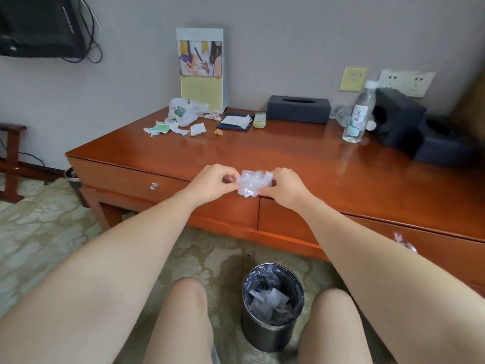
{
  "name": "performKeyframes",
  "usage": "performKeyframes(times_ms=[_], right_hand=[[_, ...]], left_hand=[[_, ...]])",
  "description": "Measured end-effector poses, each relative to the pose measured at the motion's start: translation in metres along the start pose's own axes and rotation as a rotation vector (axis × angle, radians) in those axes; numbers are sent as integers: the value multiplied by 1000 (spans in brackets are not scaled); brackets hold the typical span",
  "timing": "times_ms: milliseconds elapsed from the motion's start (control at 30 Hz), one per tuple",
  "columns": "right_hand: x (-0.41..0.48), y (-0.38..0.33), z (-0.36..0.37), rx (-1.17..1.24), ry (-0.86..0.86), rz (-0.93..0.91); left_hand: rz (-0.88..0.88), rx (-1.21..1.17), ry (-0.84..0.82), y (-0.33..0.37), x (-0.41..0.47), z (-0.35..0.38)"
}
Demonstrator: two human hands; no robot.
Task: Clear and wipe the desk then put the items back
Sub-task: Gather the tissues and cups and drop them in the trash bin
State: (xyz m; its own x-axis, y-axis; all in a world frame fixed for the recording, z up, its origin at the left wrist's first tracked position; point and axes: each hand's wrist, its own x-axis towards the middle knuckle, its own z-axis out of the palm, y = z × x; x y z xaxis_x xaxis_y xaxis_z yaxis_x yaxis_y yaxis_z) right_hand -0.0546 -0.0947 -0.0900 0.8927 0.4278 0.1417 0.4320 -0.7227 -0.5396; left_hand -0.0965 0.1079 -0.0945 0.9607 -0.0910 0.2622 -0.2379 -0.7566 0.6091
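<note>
The bin (273,306) sits on the floor. Above it, the left hand (212,181) and right hand (284,186) pinch a crumpled plastic wad (254,183) at the desk (288,158) edge. This is clearing; the wad should drop in next, then the far scraps (170,127).

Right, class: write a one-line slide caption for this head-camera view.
Left hand and right hand pinch a wad of clear plastic at the desk edge, bin on the floor below.

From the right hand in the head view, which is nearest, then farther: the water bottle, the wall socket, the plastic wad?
1. Plastic wad: pinched in the right hand itself.
2. Water bottle: on the desk, back right.
3. Wall socket: on the wall behind the bottle.
</note>
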Motion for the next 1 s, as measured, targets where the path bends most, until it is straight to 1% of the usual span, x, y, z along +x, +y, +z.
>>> performKeyframes(times_ms=[133, 300, 400, 500, 600, 733, 900, 1000], right_hand=[[-41, 11, -10, -30, 59, -41], [-91, 33, -4, -89, 141, -41], [-114, 48, 10, -29, 134, -27], [-139, 59, 26, 59, 80, 13], [-156, 74, 45, 98, 25, 63], [-171, 98, 75, 206, -56, 191], [-176, 128, 108, 293, -81, 326], [-171, 147, 129, 363, -93, 403]], left_hand=[[50, 18, -30, 24, -16, 21], [54, 8, 17, 37, -44, 54], [38, -11, 11, 37, -61, 78], [-7, -43, -44, 32, -78, 102], [-45, -92, -85, 26, -93, 124], [-110, -118, -159, 15, -104, 155], [-259, -171, -203, -10, -109, 199], [-363, -274, -230, -31, -112, 224]])
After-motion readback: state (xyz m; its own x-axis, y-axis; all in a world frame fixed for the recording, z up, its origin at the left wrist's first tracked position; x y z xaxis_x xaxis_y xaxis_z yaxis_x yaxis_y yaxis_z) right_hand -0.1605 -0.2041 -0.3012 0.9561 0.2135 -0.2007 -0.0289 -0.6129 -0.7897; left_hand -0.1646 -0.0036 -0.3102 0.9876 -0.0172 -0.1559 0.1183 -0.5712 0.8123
